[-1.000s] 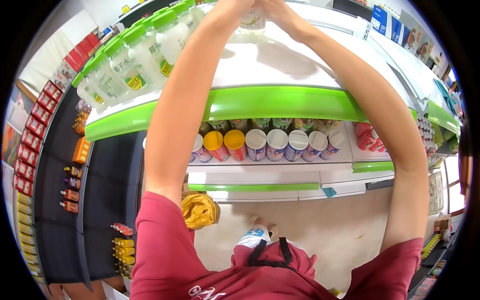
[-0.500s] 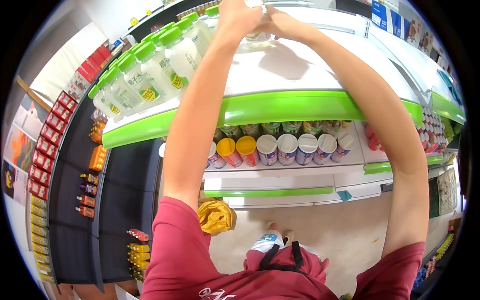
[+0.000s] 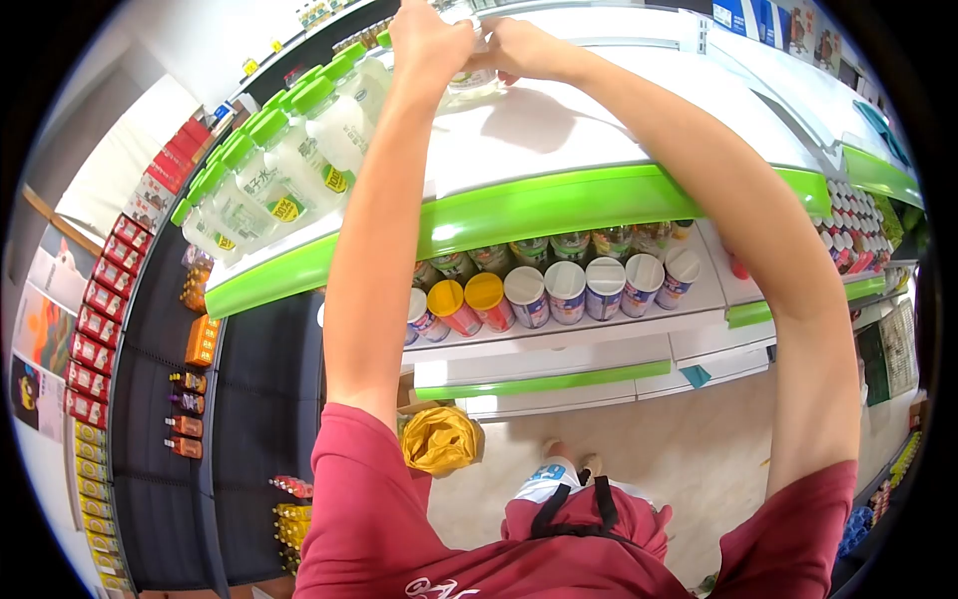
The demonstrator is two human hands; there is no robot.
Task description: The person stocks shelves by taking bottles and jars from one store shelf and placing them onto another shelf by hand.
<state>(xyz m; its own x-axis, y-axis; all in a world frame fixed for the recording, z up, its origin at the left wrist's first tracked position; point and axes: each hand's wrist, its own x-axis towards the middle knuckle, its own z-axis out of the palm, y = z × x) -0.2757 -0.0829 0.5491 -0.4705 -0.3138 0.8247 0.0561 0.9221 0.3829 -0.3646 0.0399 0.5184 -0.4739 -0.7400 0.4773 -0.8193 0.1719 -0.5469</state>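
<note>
Behind the front edge of the shelf (image 3: 599, 130), our left hand (image 3: 429, 45) and right hand (image 3: 524, 50) clasp a bottle (image 3: 473, 82), probably weighty, slick; best held mid-body.

Green-capped bottles (image 3: 261, 185): "椰子水" on front, "100%" on yellow labels (image 3: 286, 208). White shirt script (image 3: 439, 589): illegible.

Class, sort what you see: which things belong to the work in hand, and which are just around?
Work in hand:
left hand and right hand, both on a clear labelled bottle
white shelf with green front strip
probably the clear, green-capped bottles alongside

Just around:
cylindrical canisters with white or yellow lids
crumpled yellow bag
</note>
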